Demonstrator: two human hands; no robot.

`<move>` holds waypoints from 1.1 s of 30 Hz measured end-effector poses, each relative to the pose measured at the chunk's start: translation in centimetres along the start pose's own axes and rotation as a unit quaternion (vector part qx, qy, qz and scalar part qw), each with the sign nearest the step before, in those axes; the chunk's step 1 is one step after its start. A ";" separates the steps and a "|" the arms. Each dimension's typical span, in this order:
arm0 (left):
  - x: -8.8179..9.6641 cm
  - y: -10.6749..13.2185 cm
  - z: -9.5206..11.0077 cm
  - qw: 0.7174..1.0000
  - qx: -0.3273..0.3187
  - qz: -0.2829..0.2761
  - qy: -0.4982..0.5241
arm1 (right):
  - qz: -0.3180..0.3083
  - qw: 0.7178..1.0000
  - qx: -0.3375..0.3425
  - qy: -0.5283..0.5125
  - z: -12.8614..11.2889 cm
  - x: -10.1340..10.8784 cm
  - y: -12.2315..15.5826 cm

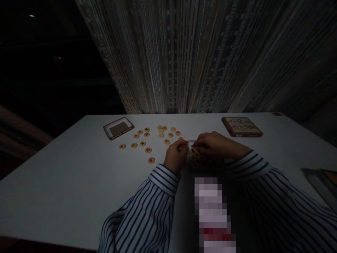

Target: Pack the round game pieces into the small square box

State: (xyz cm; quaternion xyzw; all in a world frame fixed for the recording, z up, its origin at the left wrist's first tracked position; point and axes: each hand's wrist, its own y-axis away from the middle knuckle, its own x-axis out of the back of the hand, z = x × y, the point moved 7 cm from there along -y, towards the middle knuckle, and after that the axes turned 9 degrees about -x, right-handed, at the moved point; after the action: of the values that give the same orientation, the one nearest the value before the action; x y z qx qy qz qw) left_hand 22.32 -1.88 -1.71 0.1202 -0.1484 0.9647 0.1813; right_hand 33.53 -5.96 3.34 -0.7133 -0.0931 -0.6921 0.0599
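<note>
A small box with a pale inner wall stands on the table in front of me, partly hidden by my hands. Round wooden Chinese chess pieces with dark characters lie inside it. My left hand is closed, thumb and finger pinching the box's left corner. Reaching over from the right, my right hand has its fingers bent down at the box and its pieces; whatever they grip is hidden. More chess pieces, many with red characters, lie scattered on the table beyond and left of my left hand.
An open shallow box part with a pale inside lies at the back left of the white table. A closed printed box sits at the back right. Dark objects are at the right edge. A string curtain hangs behind.
</note>
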 end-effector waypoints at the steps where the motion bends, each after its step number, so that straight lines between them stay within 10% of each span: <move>1: 0.0 0.0 0.0 1.000 -0.005 0.002 -0.002 | 0.003 1.000 -0.003 -0.003 0.1 0.1 0.0; 33: -0.9 0.4 -0.6 0.998 -0.022 -0.042 -0.033 | -0.025 0.974 -0.218 0.056 6.7 0.5 1.8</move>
State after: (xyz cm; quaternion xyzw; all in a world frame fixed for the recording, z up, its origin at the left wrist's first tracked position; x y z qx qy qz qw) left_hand 22.87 -2.28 -2.56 0.1545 -0.1707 0.9482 0.2191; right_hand 40.49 -6.25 3.67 -0.6665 0.0460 -0.7361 -0.1091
